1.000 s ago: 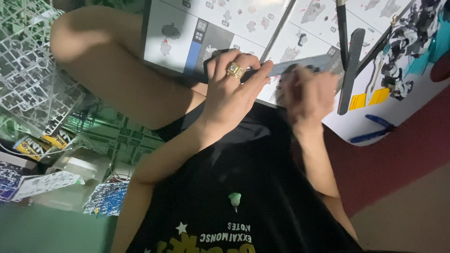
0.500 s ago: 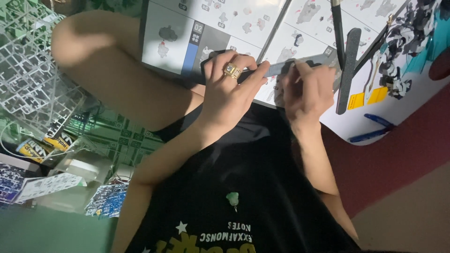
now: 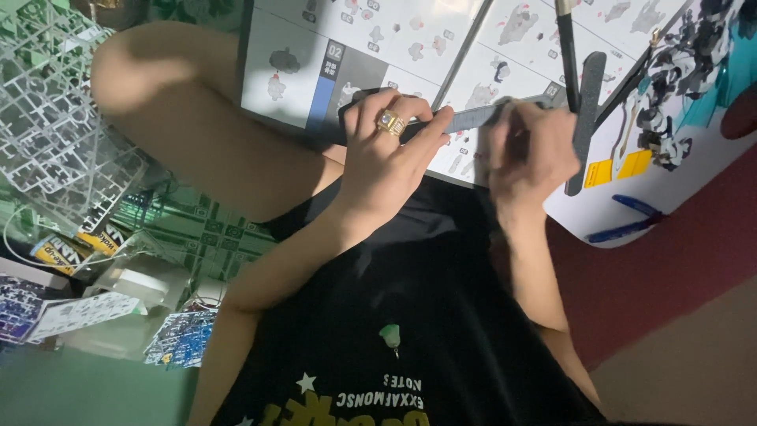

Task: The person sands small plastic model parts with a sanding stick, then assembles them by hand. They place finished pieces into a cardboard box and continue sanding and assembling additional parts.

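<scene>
Above the lap, the left hand (image 3: 386,162) closes its fingers (image 3: 426,130) around one end of a long grey sanding stick (image 3: 473,118), a gold ring (image 3: 390,122) on one finger. The right hand (image 3: 532,150), blurred, is curled at the stick's other end; whether it grips a small part cannot be told. Behind both lies an open instruction booklet (image 3: 315,55). A second dark file (image 3: 585,118) rests on the illustrated sheet (image 3: 678,102) at right. Clear plastic parts frames (image 3: 55,126) lie at left, beside the bare knee (image 3: 150,79).
</scene>
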